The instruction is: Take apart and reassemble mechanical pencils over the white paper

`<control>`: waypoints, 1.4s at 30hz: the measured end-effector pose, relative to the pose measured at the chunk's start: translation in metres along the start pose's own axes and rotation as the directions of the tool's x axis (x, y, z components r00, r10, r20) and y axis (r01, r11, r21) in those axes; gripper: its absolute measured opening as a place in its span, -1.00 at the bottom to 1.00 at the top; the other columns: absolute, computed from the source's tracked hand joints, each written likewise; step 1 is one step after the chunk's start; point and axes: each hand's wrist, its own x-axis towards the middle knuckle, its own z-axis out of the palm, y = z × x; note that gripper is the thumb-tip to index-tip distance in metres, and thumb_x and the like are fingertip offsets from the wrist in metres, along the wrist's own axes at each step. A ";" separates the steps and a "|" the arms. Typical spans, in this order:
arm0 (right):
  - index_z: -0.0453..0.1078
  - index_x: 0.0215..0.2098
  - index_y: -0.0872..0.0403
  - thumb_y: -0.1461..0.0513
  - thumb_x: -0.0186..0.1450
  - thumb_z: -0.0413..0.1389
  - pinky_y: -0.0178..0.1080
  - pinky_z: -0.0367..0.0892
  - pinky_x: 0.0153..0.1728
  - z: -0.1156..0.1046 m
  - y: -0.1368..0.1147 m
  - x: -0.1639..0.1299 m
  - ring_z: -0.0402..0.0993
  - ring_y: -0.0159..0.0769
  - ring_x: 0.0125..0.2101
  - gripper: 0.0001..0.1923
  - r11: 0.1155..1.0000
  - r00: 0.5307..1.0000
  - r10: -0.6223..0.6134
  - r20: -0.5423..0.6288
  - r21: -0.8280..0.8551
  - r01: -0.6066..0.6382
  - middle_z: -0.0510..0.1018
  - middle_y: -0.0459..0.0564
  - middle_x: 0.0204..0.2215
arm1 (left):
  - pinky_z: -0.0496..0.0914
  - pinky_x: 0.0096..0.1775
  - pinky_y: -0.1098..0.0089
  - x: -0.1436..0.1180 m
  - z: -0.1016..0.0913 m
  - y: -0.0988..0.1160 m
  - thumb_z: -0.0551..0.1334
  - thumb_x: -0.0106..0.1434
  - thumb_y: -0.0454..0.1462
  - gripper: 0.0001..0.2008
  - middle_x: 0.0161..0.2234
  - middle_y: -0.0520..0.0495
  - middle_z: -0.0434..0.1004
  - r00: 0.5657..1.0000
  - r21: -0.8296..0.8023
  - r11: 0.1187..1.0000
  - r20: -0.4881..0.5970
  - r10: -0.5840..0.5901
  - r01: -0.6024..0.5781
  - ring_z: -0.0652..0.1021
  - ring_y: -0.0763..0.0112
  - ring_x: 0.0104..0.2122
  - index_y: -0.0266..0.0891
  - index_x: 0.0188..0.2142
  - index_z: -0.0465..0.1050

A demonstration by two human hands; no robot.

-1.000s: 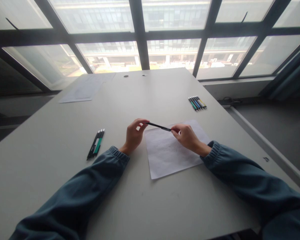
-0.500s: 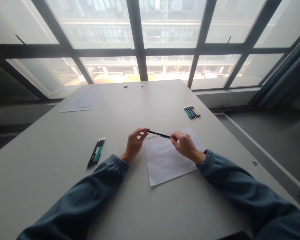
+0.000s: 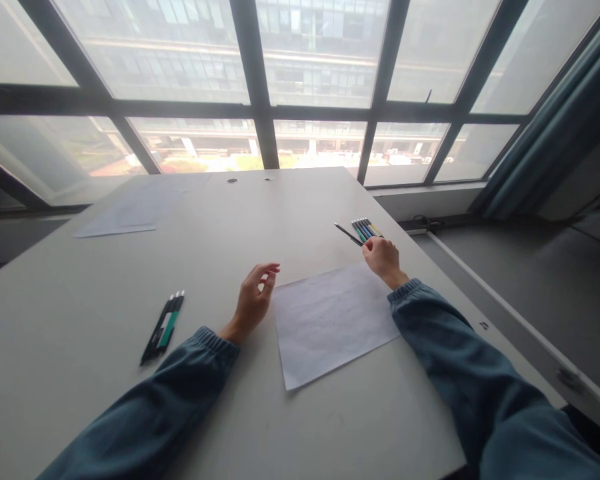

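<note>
My right hand point(image 3: 383, 259) grips a thin black pen point(image 3: 347, 234) by its near end, its tip pointing up and left. It hovers just short of a row of several coloured pens point(image 3: 366, 229) lying near the table's right edge. My left hand point(image 3: 254, 299) rests on its side on the table, fingers apart and curled, holding nothing, just left of a white sheet of paper point(image 3: 330, 320). Both sleeves are dark teal.
A small group of dark pens, one with a green barrel point(image 3: 163, 327), lies to the left. More paper point(image 3: 130, 213) sits at the far left of the grey table point(image 3: 230, 220). Large windows stand behind; the table's right edge drops to a floor channel.
Both hands held the black pen over the paper. My left hand let go and stayed; my right hand carried the pen away to the right, up to the coloured pens. The view tilted.
</note>
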 end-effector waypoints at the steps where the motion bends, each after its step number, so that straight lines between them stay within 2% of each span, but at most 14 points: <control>1: 0.60 -0.26 0.08 0.20 0.38 0.08 -0.20 0.37 -0.17 0.003 0.003 0.004 0.61 -0.10 -0.24 -0.76 1.000 1.000 0.024 0.012 -0.013 -0.024 0.67 0.16 -0.31 | 0.47 -0.13 0.31 0.000 0.000 0.000 0.12 0.42 -0.11 -0.71 -0.14 -0.14 0.62 1.000 -0.001 1.000 0.007 -0.004 0.004 0.61 0.28 -0.13 -0.20 -0.06 0.52; 6: 0.62 -0.25 0.12 0.21 0.36 0.09 -0.18 0.41 -0.15 0.018 0.013 0.014 0.63 -0.08 -0.22 -0.75 0.998 0.998 0.054 0.042 -0.032 -0.053 0.67 0.21 -0.30 | 0.46 -0.17 0.31 0.001 -0.002 0.004 0.11 0.41 -0.08 -0.67 -0.29 -0.11 0.66 0.998 0.011 1.000 0.053 -0.019 0.018 0.63 0.27 -0.23 -0.23 -0.20 0.56; 16: 0.63 -0.33 0.07 0.18 0.27 0.19 -0.22 0.43 -0.13 0.032 0.024 0.022 0.62 -0.14 -0.23 -0.82 0.995 0.989 0.053 0.138 0.078 -0.064 0.68 0.13 -0.33 | 0.42 -0.26 0.36 0.000 -0.004 0.008 0.12 0.40 -0.07 -0.66 -0.41 -0.02 0.64 0.989 0.050 0.998 0.146 -0.035 0.028 0.60 0.32 -0.35 -0.21 -0.22 0.59; 24: 0.64 -0.31 0.09 0.20 0.23 0.21 -0.20 0.43 -0.07 0.039 0.021 0.028 0.63 -0.10 -0.18 -0.83 0.967 0.982 0.157 0.108 0.185 -0.175 0.68 0.14 -0.30 | 0.38 -0.34 0.38 -0.001 -0.003 0.006 0.12 0.40 -0.07 -0.66 -0.42 -0.01 0.64 0.986 0.070 0.997 0.162 -0.036 0.025 0.58 0.33 -0.39 -0.20 -0.22 0.60; 42: 0.63 -0.29 0.13 0.22 0.20 0.23 -0.17 0.45 -0.04 0.047 0.018 0.038 0.64 -0.05 -0.16 -0.83 0.954 0.970 0.233 0.065 0.181 -0.241 0.68 0.20 -0.28 | 0.32 -0.40 0.42 -0.002 -0.004 0.010 0.11 0.40 -0.05 -0.63 -0.42 -0.03 0.64 0.980 0.094 0.994 0.187 -0.069 0.052 0.54 0.36 -0.43 -0.22 -0.21 0.59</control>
